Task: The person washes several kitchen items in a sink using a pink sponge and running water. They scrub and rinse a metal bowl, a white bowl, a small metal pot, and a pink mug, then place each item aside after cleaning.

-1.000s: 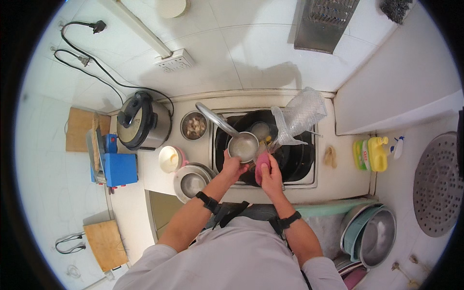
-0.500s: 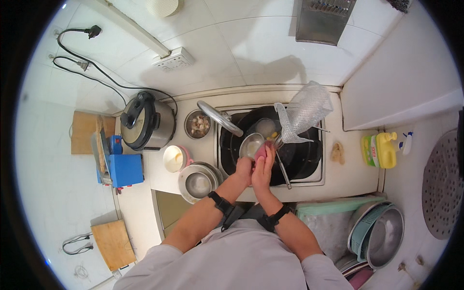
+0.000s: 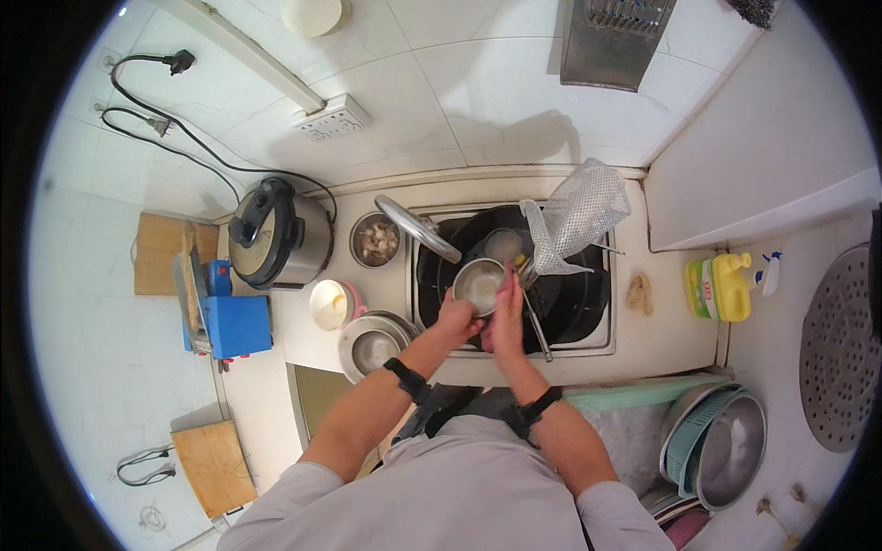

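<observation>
Over the sink, my left hand (image 3: 458, 318) grips the near left edge of a small metal bowl (image 3: 479, 288), tilted so its inside shows. My right hand (image 3: 504, 321) presses along the bowl's right side, fingers closed on a pink cloth (image 3: 505, 279) that is mostly covered. Under them a large black wok (image 3: 579, 308) fills the sink (image 3: 602, 348). Another small bowl (image 3: 503, 243) and yellow bits lie inside it. A metal utensil's handle (image 3: 539, 331) leans over the wok's near rim, right of my right hand.
The faucet (image 3: 418, 228) arches over the sink's left side. A white mesh bag (image 3: 583, 216) hangs at its far right. Leftward are a bowl of garlic (image 3: 378, 241), a pressure cooker (image 3: 280, 234), a cup (image 3: 333, 303) and stacked bowls (image 3: 372, 349). A yellow bottle (image 3: 721, 286) stands right.
The bowl has turned to show more of its inside. My left hand has moved slightly left and up along its edge; my right hand has slid to its side, covering more cloth.
</observation>
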`<state>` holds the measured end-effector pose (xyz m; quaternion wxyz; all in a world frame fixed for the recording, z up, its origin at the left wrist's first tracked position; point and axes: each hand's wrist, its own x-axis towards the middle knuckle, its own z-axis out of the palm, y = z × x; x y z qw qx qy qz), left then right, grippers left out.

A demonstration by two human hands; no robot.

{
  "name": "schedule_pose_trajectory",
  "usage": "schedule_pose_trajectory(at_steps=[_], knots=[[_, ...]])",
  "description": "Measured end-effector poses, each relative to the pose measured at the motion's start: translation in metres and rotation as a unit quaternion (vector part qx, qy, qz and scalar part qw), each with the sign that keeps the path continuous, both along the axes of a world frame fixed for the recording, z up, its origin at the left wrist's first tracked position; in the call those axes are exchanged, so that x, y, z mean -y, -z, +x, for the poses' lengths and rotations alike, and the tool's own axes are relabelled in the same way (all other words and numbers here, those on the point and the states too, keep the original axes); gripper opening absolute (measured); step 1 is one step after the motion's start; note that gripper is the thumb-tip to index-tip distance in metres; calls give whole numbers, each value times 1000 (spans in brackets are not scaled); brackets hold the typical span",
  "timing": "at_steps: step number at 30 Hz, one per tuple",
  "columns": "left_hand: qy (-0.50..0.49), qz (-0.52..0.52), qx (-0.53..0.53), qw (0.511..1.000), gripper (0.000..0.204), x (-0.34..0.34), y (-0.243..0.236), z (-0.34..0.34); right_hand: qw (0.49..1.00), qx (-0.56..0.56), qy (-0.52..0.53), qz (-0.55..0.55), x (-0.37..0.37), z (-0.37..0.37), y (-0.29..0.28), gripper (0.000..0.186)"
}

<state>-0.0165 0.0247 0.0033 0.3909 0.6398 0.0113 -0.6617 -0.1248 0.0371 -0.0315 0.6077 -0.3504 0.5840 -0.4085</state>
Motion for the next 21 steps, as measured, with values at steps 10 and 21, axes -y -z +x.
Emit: schedule_pose_trajectory(at_steps=[10, 21], knots=[[417, -51, 167, 892, 65, 6, -8, 25, 938, 201, -204, 194, 51, -70, -2, 38], [126, -108, 361, 918, 63, -33, 35, -31, 980, 53, 191, 31, -7, -10, 11, 43]])
